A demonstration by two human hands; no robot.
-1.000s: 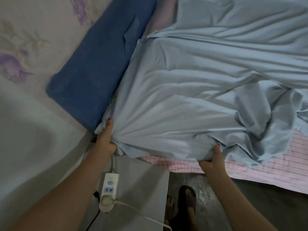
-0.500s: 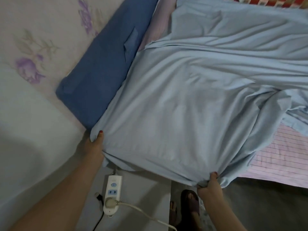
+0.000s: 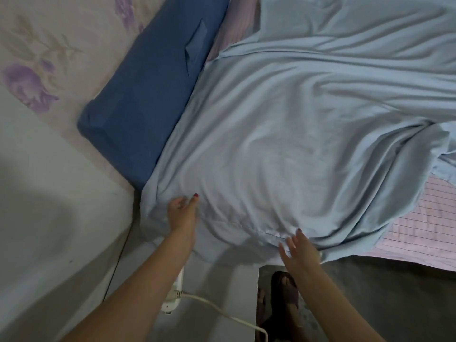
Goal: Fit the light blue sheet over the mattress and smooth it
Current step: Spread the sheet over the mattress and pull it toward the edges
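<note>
Both hands, left hand (image 3: 182, 214) and right hand (image 3: 299, 251), flat on light blue sheet (image 3: 283, 144)

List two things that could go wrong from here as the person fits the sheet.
1. Both hands, left hand and right hand, look open, so the sheet edge may slip back.
2. The bunched fold at the right leaves the pink striped mattress bare; smoothing now could set creases.

The bed (image 3: 431, 233) is seen with a pink striped cover exposed at the right. A light blue sheet (image 3: 283, 144) is draped over its near corner, wrinkled towards the far right. A dark blue pillow (image 3: 148, 95) is laid along its left edge.
</note>
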